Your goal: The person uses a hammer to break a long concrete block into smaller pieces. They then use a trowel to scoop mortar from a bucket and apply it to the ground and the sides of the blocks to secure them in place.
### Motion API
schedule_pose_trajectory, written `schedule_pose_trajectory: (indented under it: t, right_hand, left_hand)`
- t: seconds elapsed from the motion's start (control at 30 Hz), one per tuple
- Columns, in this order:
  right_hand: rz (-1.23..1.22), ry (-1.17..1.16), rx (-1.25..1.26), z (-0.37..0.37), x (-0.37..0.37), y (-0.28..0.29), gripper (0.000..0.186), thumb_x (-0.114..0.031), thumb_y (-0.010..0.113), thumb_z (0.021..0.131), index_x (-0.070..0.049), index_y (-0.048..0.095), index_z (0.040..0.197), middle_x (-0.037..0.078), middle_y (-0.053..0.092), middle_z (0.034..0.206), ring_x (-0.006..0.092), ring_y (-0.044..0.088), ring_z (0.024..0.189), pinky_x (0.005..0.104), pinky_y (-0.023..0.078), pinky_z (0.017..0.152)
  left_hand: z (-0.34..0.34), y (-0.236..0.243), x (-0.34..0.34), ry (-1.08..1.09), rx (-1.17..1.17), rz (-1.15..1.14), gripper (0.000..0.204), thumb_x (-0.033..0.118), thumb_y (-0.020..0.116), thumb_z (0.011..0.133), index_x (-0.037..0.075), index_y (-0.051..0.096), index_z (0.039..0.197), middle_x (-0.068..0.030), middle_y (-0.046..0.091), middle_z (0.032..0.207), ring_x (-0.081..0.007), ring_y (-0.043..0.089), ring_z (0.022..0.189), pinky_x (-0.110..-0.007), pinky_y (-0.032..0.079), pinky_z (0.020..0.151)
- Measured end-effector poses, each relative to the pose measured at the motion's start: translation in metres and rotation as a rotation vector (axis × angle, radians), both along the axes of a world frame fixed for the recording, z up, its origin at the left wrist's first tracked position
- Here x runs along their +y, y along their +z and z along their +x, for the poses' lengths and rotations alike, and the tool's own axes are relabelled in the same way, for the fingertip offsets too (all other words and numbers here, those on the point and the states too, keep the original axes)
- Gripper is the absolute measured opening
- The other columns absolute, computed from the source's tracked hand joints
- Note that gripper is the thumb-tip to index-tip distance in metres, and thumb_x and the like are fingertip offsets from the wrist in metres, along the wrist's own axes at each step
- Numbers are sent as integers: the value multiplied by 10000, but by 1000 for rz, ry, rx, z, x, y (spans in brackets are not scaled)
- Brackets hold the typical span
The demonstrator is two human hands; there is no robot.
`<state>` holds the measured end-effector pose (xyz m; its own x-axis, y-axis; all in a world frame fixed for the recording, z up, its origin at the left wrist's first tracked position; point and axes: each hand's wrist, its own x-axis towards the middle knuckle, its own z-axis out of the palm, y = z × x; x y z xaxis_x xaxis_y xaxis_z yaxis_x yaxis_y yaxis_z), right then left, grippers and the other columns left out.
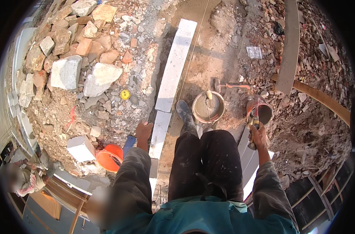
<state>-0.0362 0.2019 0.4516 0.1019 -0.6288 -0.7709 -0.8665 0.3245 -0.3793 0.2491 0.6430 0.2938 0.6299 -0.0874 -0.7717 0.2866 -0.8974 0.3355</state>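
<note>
My left hand [144, 131] is closed beside the left edge of a row of pale kerb slabs [176, 64]; what its curled fingers hold, if anything, is hidden. My right hand [258, 137] grips a hand tool [256, 123] with a dark and yellowish handle, just below the rim of a small bucket [265, 112]. The tool's working end cannot be made out clearly. Between the hands, ahead of my knees, stands a round mortar pan [220, 114] with grey mix. A trowel's wooden handle [209, 94] sticks up in it.
A hammer [236, 86] with an orange handle lies beyond the pan. A taut string [194, 46] runs along the slabs. Rubble and large stones [66, 72] cover the left, with an orange bucket [108, 159] and yellow tape measure [125, 94]. Curved boards [288, 46] lie right. A person [33, 177] is far left.
</note>
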Motion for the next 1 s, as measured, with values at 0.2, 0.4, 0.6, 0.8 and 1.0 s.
schedule_pose_trajectory:
  t: [0.2,0.4,0.6,0.8,1.0]
  right_hand:
    - [150,127,-135,40,60,-85,265,-217,615,908,-25,535,1072,24,542,670,105,530,491,269,444,447]
    - [119,457,-384,40,145,-176,488,-246,603,941,42,465,1310,60,601,733,99,548,533,269,450,488]
    - [325,308,-209,35,186,-216,519,-185,591,895,68,450,1326,255,644,926,272,646,806,366,497,759]
    - [291,341,-240,-20,188,-204,457,-169,618,879,53,502,1261,212,666,944,239,653,830,343,508,758]
    - [-233,440,1,-152,139,-198,385,-123,665,811,-48,531,1163,162,636,837,287,657,737,393,518,710]
  left_hand:
    - [3,-105,-17,-214,-39,74,782,312,711,751,-50,422,1381,-296,514,1329,-377,509,1249,-405,402,1053]
    - [12,-191,-8,-172,-156,-39,796,344,741,757,-87,433,1351,-289,552,1290,-376,550,1207,-397,426,1025]
    - [-18,-165,-70,-244,-228,34,551,378,738,770,-59,632,1090,-249,683,1018,-370,668,965,-415,509,852]
    - [-12,-147,-57,-286,-280,105,540,384,739,772,-67,647,1055,-258,685,988,-370,675,937,-418,511,837]
    - [-19,-164,-56,-288,-206,52,553,385,736,781,-84,642,1059,-242,687,987,-356,664,953,-400,491,868]
